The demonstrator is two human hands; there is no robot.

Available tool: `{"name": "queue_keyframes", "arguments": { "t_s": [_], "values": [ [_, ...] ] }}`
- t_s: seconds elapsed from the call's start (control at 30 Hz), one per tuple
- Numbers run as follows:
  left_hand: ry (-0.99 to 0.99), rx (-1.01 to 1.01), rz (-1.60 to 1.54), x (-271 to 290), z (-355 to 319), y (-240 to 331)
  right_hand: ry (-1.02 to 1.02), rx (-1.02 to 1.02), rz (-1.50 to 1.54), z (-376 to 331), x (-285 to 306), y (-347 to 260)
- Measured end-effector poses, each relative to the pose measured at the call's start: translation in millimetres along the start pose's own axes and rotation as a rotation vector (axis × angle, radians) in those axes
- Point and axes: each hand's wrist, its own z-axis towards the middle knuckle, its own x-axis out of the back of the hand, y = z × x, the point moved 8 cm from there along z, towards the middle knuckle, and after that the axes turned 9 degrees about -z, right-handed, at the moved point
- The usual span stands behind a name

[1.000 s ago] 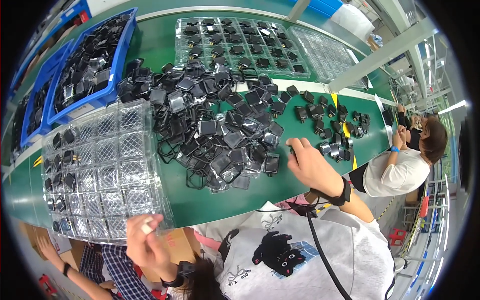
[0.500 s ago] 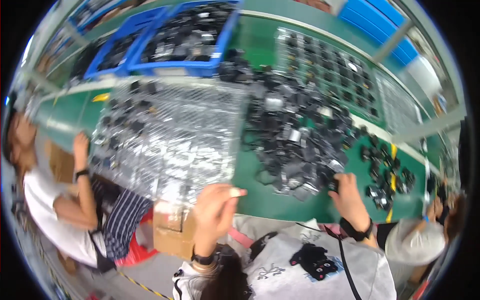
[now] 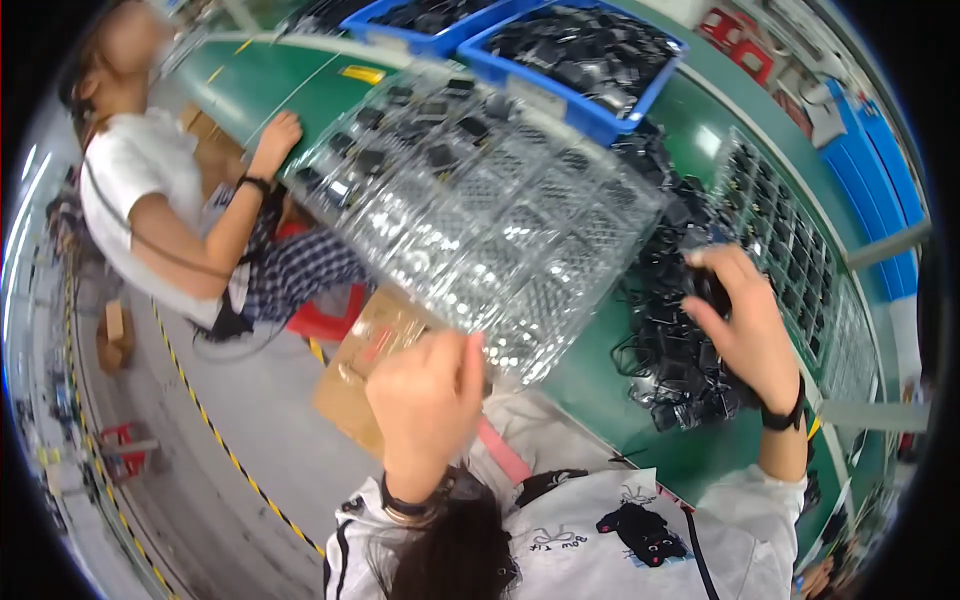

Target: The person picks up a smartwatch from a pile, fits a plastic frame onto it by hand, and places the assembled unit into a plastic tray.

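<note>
A clear plastic blister tray point(image 3: 540, 230) lies on the green table, with black box-like parts point(image 3: 440, 158) in the pockets along its far left side. By the tray's near corner my left hand point(image 3: 425, 405) is closed, its fingers curled inward, and anything in it is hidden. My right hand point(image 3: 750, 330) is over a heap of black corded parts point(image 3: 670, 370) right of the tray. Its thumb and fingers curve round a black part point(image 3: 712, 290), partly covered by the hand.
Blue bins point(image 3: 600, 115) full of black parts stand behind the tray. Another filled clear tray point(image 3: 790, 230) lies at the far right, near a metal post point(image 3: 885, 245). A co-worker point(image 3: 165, 205) sits on the left with one hand on the table. A cardboard box point(image 3: 345, 390) stands below the table edge.
The view has swung left, bringing more of the co-worker and floor into sight. My right hand has moved from the heap's near edge to farther up over it. My left hand stays closed.
</note>
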Motion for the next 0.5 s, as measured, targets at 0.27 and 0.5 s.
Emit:
{"name": "queue_keyframes", "arguments": {
  "t_s": [0.27,0.5],
  "values": [
    [0.016,0.240,0.263,36.5,-30.8,-38.1,-0.058,0.529,0.119,163.3,-58.4,-79.4],
    [0.025,0.316,0.293,43.7,-42.2,-52.8,-0.044,0.554,0.054,279.7,-114.3,-100.4]
  ]
}}
